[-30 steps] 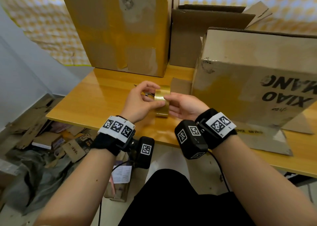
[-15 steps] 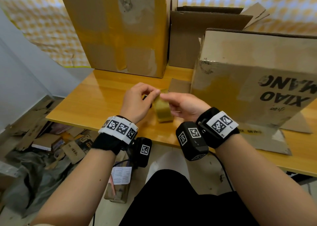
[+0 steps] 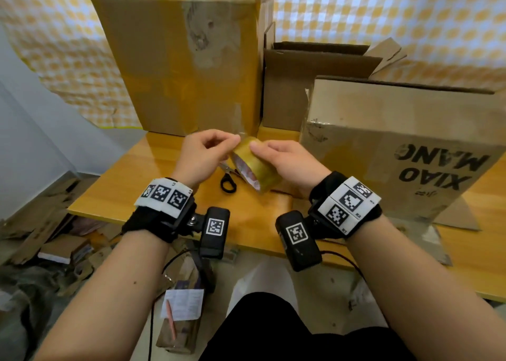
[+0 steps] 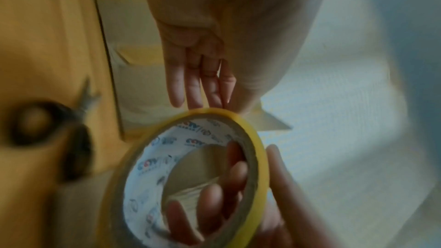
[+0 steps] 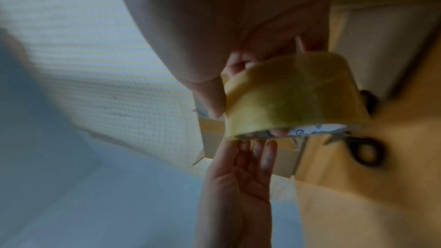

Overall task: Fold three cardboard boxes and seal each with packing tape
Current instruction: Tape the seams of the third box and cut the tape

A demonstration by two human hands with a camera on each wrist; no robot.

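The roll of packing tape (image 3: 256,166) is being held up just above the near part of the wooden table (image 3: 115,188), tilted, with the right hand (image 3: 290,166) grasping it, fingers threaded through its printed core and thumb lying on the outer band. The left hand (image 3: 204,156) is pinching at the roll's upper left edge with thumb and forefinger. Black-handled scissors (image 3: 228,181) are lying on the table just under the roll, while the printed cardboard box (image 3: 397,147) is standing to the right, a tall box (image 3: 180,59) is rising at the far left and an open box (image 3: 315,81) is sitting behind them.
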